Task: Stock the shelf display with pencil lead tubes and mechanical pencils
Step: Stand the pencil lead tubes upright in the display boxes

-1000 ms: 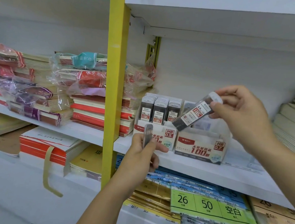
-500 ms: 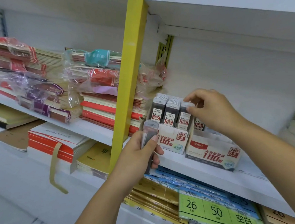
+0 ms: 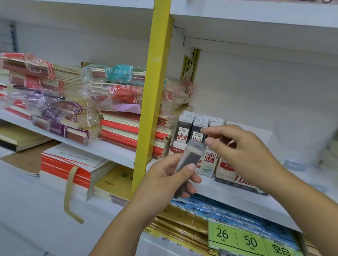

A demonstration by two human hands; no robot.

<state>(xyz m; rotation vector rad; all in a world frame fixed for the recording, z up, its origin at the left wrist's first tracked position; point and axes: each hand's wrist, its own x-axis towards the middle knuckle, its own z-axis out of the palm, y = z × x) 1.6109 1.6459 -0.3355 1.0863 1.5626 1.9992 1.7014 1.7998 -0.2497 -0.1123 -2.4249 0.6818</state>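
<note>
Tube of pencil lead [image 3: 189,161], dark with a clear cap, stands slightly tilted in the left grip [image 3: 171,176], whose thumb and fingers curl round its lower half, just before the shelf's front edge [image 3: 236,198]. The right grip [image 3: 243,155] is close beside the cap, thumb and forefinger parted, other fingers curled; whether it touches the cap cannot be told. Behind, more lead tubes [image 3: 184,129] stand in the HB 0.5 box [image 3: 208,160] at the shelf's left end, by the yellow post [image 3: 153,84].
</note>
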